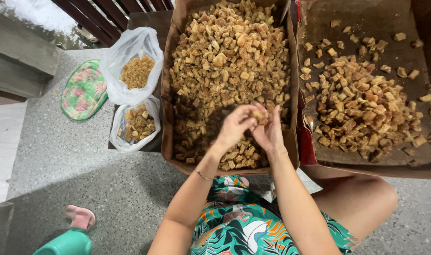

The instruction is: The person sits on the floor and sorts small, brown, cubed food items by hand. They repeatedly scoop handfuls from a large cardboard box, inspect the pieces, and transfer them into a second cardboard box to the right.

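Golden-brown and crusted, the small chunk (259,115) sits pinched between my two hands above the near half of the middle cardboard box (167,94). My left hand (235,126) curls its fingers (244,112) inward, tips pressed together against the chunk from the left. My right hand (271,131) meets it from the other side, thumb and forefinger closed on the piece, the remaining fingers (276,113) standing fairly straight and close together. I cannot tell how much of the chunk is hidden between the fingertips. It looks rough-edged, dry and irregular, the same colour as the heap of chunks (229,61) filling the box beneath my hands. A thin bracelet (203,176) circles my left wrist.

To the right, touching the first box, a second cardboard box (390,19) holds a looser scatter of pieces (362,104), somewhat more orange. On the left, two white plastic bags (130,52) hold more of the same, just beside a flowered mat (84,89) on the speckled floor (83,165).
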